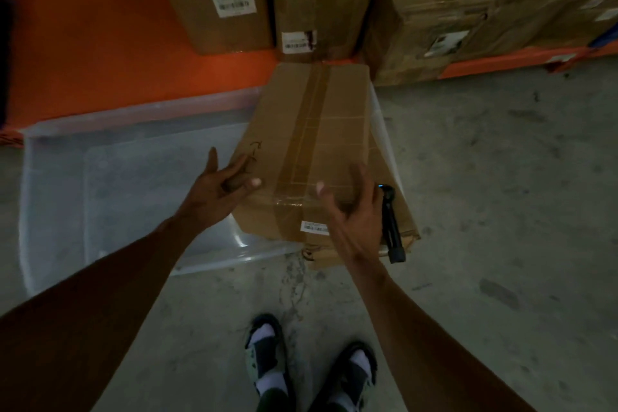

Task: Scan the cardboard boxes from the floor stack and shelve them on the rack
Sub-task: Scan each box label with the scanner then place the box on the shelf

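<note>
Fingers spread, the left hand and right hand flank the near end of a taped cardboard box; contact seems likely but blur hides it. The box lies on another beside a clear bin, a black scanner alongside.

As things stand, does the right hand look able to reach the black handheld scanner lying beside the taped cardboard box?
Probably yes. The right hand hovers open just left of the black handheld scanner, which lies exposed on the lower flattened cardboard beside the taped cardboard box. Nothing sits between them.
</note>
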The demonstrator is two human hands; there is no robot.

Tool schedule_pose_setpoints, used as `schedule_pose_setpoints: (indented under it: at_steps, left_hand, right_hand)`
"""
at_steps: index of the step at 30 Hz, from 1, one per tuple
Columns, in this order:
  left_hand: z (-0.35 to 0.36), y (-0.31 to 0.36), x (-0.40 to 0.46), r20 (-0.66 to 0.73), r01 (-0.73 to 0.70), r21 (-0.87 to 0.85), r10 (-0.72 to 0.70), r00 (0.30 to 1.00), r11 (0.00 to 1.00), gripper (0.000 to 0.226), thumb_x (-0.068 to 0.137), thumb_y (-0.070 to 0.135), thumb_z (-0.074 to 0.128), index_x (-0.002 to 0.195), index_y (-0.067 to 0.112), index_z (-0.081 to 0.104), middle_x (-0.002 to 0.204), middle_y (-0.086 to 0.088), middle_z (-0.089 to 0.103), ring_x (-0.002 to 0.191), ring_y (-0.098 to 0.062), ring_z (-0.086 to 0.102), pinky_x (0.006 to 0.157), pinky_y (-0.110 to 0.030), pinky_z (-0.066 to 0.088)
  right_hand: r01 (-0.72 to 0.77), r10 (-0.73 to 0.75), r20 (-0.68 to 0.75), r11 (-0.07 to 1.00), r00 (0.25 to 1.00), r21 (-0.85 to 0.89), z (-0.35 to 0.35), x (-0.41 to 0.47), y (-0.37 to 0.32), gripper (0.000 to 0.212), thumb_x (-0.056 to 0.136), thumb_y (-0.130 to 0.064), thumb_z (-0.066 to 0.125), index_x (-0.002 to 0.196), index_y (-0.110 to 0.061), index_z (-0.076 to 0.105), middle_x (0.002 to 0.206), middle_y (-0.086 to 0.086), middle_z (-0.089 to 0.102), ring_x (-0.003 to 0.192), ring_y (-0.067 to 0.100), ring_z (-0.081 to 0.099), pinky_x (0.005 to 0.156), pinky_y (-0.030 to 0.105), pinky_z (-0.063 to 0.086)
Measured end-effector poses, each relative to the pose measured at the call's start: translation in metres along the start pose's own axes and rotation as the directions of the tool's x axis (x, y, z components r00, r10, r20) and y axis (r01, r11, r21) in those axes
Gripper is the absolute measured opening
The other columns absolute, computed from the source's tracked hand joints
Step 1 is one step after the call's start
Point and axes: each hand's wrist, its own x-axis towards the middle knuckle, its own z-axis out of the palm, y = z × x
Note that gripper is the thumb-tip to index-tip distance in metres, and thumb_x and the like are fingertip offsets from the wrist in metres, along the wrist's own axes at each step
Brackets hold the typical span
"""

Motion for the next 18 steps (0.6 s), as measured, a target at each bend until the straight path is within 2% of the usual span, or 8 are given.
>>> schedule_pose_setpoints:
  at_steps: [2, 6, 8, 11, 15, 18]
  left_hand:
    - [0.007, 0.005, 0.005, 0.030, 0.091, -0.041, -0.090, 0.995, 0.995, 0.091, 0.066, 0.088, 0.055, 0.146, 0.054, 0.030, 0.165, -0.005, 0.011, 0.150, -0.022, 0.018, 0.116, -0.031, 0.023]
    - [0.017, 0.006, 0.016, -0.010, 0.124, -0.226, -0.130, 0.992, 0.966, 0.106, 0.059, 0.083, 0.070, 0.149, 0.051, 0.025, 0.150, 0.010, 0.046, 0.134, -0.011, 0.046, 0.112, -0.030, 0.037]
    - [0.019, 0.003, 0.020, -0.011, 0.132, -0.285, -0.141, 0.990, 0.949, 0.119, 0.054, 0.079, 0.077, 0.152, 0.046, 0.017, 0.142, 0.015, 0.053, 0.126, -0.009, 0.052, 0.108, -0.031, 0.042]
    - [0.017, -0.003, 0.028, 0.027, 0.146, -0.359, -0.146, 0.989, 0.922, 0.135, 0.047, 0.072, 0.086, 0.154, 0.040, 0.010, 0.127, 0.025, 0.055, 0.116, -0.002, 0.056, 0.100, -0.023, 0.044]
    - [0.017, -0.007, 0.034, 0.078, 0.113, -0.426, -0.088, 0.993, 0.898, 0.116, 0.051, 0.062, 0.090, 0.147, 0.054, 0.025, 0.132, 0.027, 0.053, 0.113, 0.010, 0.055, 0.099, -0.018, 0.043]
    - [0.023, -0.002, 0.032, 0.015, 0.063, -0.483, -0.064, 0.998, 0.873, 0.090, 0.059, 0.056, 0.089, 0.138, 0.052, 0.047, 0.143, 0.021, 0.050, 0.117, 0.014, 0.051, 0.098, -0.010, 0.041]
  right_hand:
    - [-0.028, 0.028, -0.008, 1.000, 1.000, 0.004, 0.003, 0.012, -0.001, 0.076, 0.080, -0.076, 0.066, 0.145, -0.053, 0.036, 0.149, -0.003, 0.043, 0.132, 0.023, 0.050, 0.099, 0.051, 0.053]
    - [-0.037, 0.037, -0.038, 0.999, 0.999, 0.024, 0.001, 0.026, 0.001, 0.074, 0.076, -0.062, 0.078, 0.143, -0.051, 0.048, 0.143, -0.002, 0.055, 0.128, 0.019, 0.054, 0.102, 0.038, 0.052]
    - [-0.063, 0.063, -0.013, 0.997, 0.998, 0.046, 0.002, 0.029, -0.001, 0.079, 0.073, -0.061, 0.080, 0.143, -0.052, 0.047, 0.144, -0.003, 0.056, 0.128, 0.017, 0.056, 0.102, 0.035, 0.053]
    - [-0.112, 0.111, 0.015, 0.985, 0.994, 0.132, 0.004, 0.029, -0.005, 0.080, 0.071, -0.056, 0.084, 0.142, -0.056, 0.047, 0.139, -0.005, 0.059, 0.121, 0.013, 0.061, 0.093, 0.024, 0.056]
    - [-0.082, 0.074, 0.070, 0.989, 0.995, 0.123, -0.002, 0.031, -0.002, 0.076, 0.071, -0.058, 0.085, 0.138, -0.057, 0.048, 0.133, -0.014, 0.059, 0.118, 0.011, 0.061, 0.097, 0.035, 0.058]
    - [-0.035, 0.026, 0.116, 0.996, 0.993, 0.076, -0.008, 0.036, 0.001, 0.074, 0.072, -0.060, 0.084, 0.136, -0.057, 0.048, 0.117, -0.035, 0.052, 0.109, -0.001, 0.057, 0.095, 0.026, 0.055]
